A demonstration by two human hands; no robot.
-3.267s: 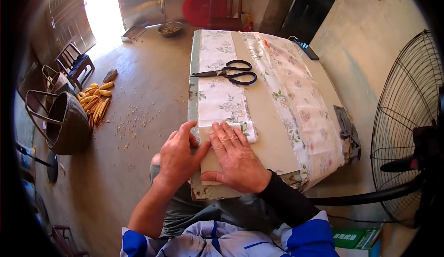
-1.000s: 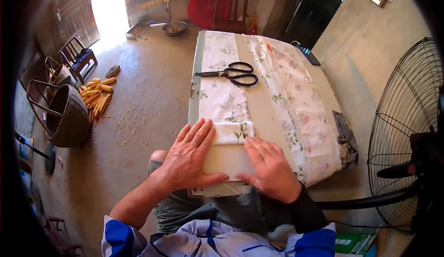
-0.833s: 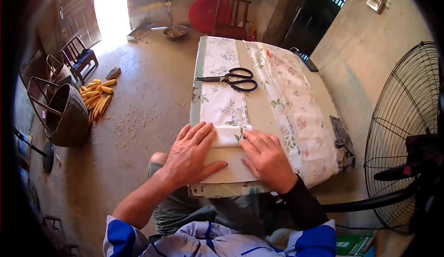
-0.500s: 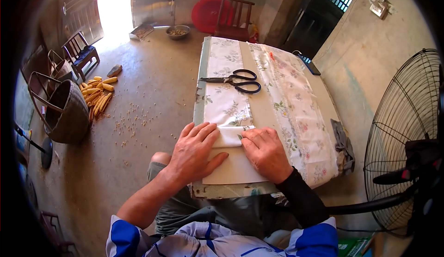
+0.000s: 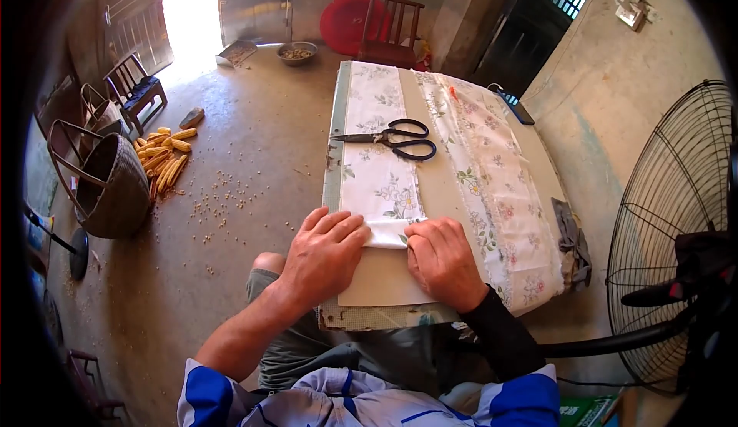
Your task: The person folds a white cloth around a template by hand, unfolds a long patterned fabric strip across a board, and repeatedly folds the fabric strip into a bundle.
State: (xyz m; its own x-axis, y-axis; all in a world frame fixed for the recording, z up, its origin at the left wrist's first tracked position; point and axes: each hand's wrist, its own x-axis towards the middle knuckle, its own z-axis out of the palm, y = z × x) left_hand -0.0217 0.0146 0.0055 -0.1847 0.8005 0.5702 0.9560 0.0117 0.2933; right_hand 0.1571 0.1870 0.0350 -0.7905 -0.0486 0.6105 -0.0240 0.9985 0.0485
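A white floral fabric strip (image 5: 377,185) lies lengthwise on the table, its near end turned over into a plain white fold (image 5: 387,234). At the left end of that fold, my left hand (image 5: 324,256) is closed on the cloth with fingers curled and thumb out of sight. My right hand (image 5: 446,262) pinches the fold's right end, fingers bent and pressed together. Beneath my hands is a pale flat board (image 5: 382,285). Farther up the strip, black-handled scissors (image 5: 384,138) lie across it, blades pointing left.
More floral fabric (image 5: 500,196) covers the table's right side, with a grey cloth (image 5: 571,242) at its edge and a phone (image 5: 513,106) behind. A large fan (image 5: 669,227) stands at right. Corn cobs (image 5: 163,158) and a woven basket (image 5: 115,189) are on the floor at left.
The folded end has shifted slightly toward me. My left thumb, stretched out on the board before, is now tucked under the hand. My right fingers have curled tighter on the cloth.
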